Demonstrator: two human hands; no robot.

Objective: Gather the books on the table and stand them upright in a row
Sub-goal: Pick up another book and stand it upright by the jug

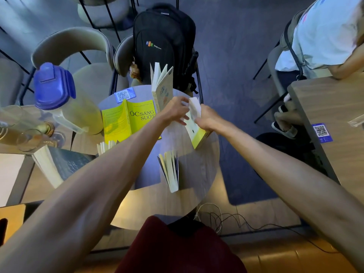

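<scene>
On the round wooden table [197, 174] both my hands meet on a white-and-yellow book [194, 129] at the right edge. My left hand [176, 110] touches its upper pages and my right hand [206, 119] grips its side. A beige book [161, 87] stands upright and fanned at the far edge. A bright yellow book [126, 120] stands spread open in the middle. A blue-covered book [170, 170] stands fanned near me. A dark book [59, 164] leans at the left, and a small fanned book [105, 147] peeks out beside my left forearm.
A clear jug with a blue lid [59, 95] and glasses [29, 138] stand at the left. A black backpack [163, 44] sits on a chair behind the table. A seated person [325, 36] is at the right by another table [334, 107]. Cables [216, 215] lie on the floor.
</scene>
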